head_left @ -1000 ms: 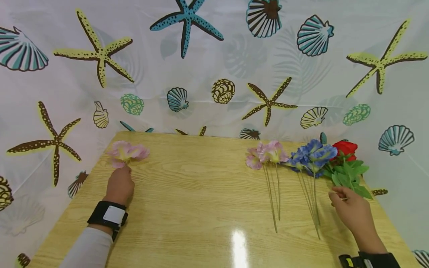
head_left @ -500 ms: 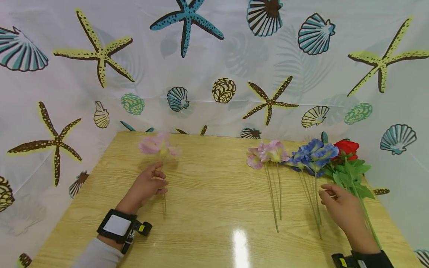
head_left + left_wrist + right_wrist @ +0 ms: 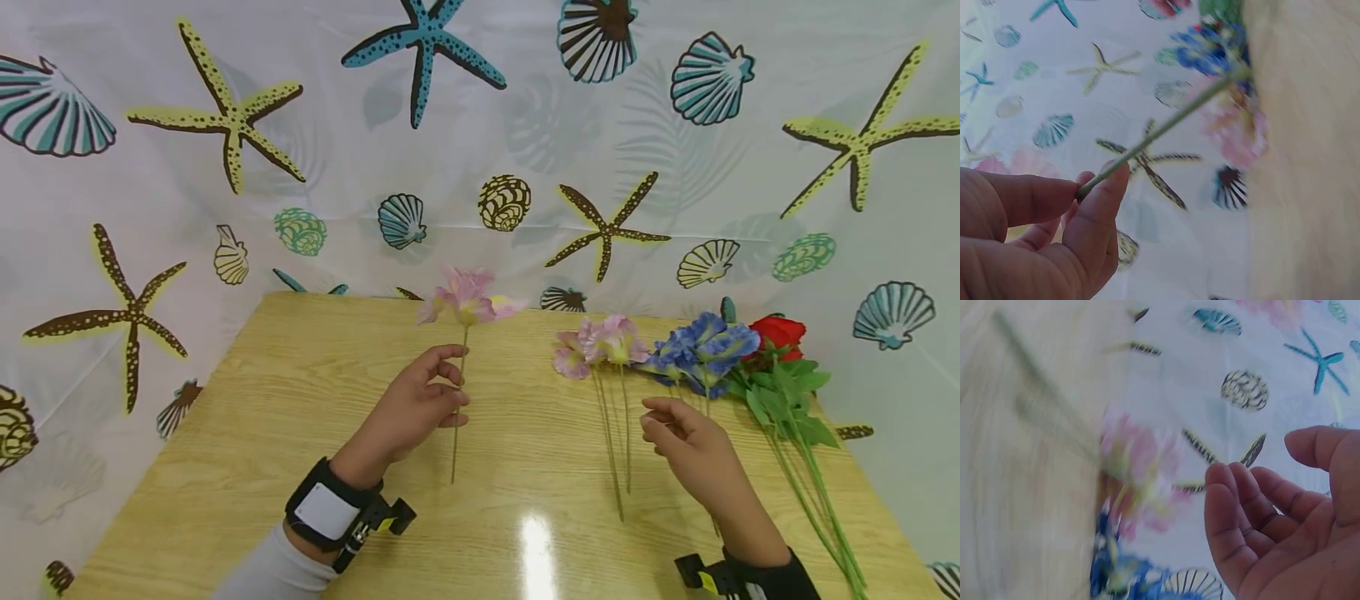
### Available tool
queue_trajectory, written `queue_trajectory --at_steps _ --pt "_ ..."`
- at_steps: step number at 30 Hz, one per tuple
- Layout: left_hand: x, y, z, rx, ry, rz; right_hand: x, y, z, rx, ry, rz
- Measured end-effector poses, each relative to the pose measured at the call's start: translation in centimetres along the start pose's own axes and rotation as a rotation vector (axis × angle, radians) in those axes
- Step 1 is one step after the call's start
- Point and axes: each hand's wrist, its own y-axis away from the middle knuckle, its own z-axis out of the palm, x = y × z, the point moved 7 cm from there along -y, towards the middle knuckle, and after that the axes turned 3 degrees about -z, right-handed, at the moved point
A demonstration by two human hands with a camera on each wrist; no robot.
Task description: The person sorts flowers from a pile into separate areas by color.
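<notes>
My left hand (image 3: 422, 402) pinches the thin stem of a pink artificial flower (image 3: 468, 298) and holds it upright above the table's middle. In the left wrist view the stem (image 3: 1166, 125) runs between thumb and fingers. My right hand (image 3: 693, 442) hovers over the blue flowers' stems, fingers loosely bent, holding nothing; the right wrist view shows a gap between thumb and fingertips. Just left of it lie pink flowers (image 3: 600, 342) with thin stems. Blue flowers (image 3: 705, 346) lie beyond it, their stems partly hidden by the hand.
Red roses (image 3: 780, 333) with green leaves and long stems lie at the table's right side. A wooden table (image 3: 315, 358) spreads beneath everything. Behind its far edge hangs a white cloth (image 3: 465, 125) printed with starfish and shells.
The left hand has lifted the pink flower and carried it from the table's left side to the middle. The right hand has moved left, away from the red roses.
</notes>
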Motion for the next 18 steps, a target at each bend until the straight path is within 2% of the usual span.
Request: queue_trajectory --at_steps 3,7,13,18 --pt "1.8 -0.1 1.6 -0.03 0.054 0.046 -2.3 -0.1 2.2 -0.042 -0.091 -0.035" --pt "2.9 -0.1 3.0 -0.035 0.121 0.079 -5.7 -0.1 5.6 -0.062 -0.248 -0.089" --pt "3.4 -0.3 4.3 -0.027 0.189 0.119 -9.3 0.3 9.8 -0.047 -0.454 -0.147" --pt "3.4 -0.4 4.9 -0.021 0.212 0.148 -10.6 1.0 11.6 -0.058 -0.562 -0.161"
